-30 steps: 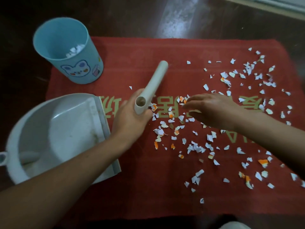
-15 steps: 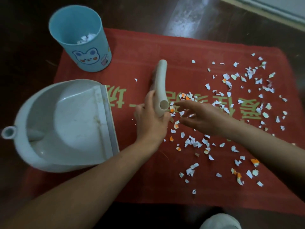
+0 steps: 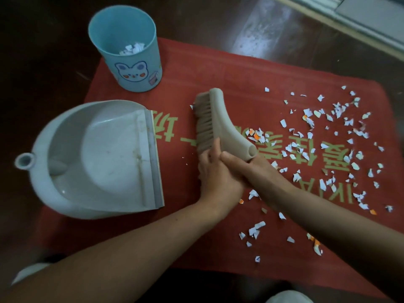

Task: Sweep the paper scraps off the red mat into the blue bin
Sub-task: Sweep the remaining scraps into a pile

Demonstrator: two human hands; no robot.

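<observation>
Head view: we're gripping the brush [image 3: 220, 121] with both hands at the handle. The left hand [image 3: 215, 178] is wrapping the neck, fingertips lying against the bristles. The right hand [image 3: 247, 169] is closing round the handle end from below, thumb crossing over the left.

The brush's long axis is running 11 to 5 o'clock, with the head at 11. The bristles are facing 9 o'clock, toward the dustpan [image 3: 105, 154]. We can't tell if the bristles are touching the mat.

Key relation: the paper scraps [image 3: 258, 135] are lying on the handle side, fanning from 1 to 5 o'clock of the grip. The nearest cluster is just beside the handle end and the rest are spreading out toward 3. The right hand is sitting nearer them. We're judging the bristles need to get behind the scraps before any stroke toward 9.

The dustpan's lip is opening toward 3 o'clock, near the brush. The blue bin [image 3: 140, 71] is standing upright at 11 o'clock on the mat corner, some scraps inside it.

The red mat [image 3: 196, 68] is lying flat on a dark glossy floor [image 3: 43, 51], and a pale sill [image 3: 360, 16] is showing at 1 o'clock.
</observation>
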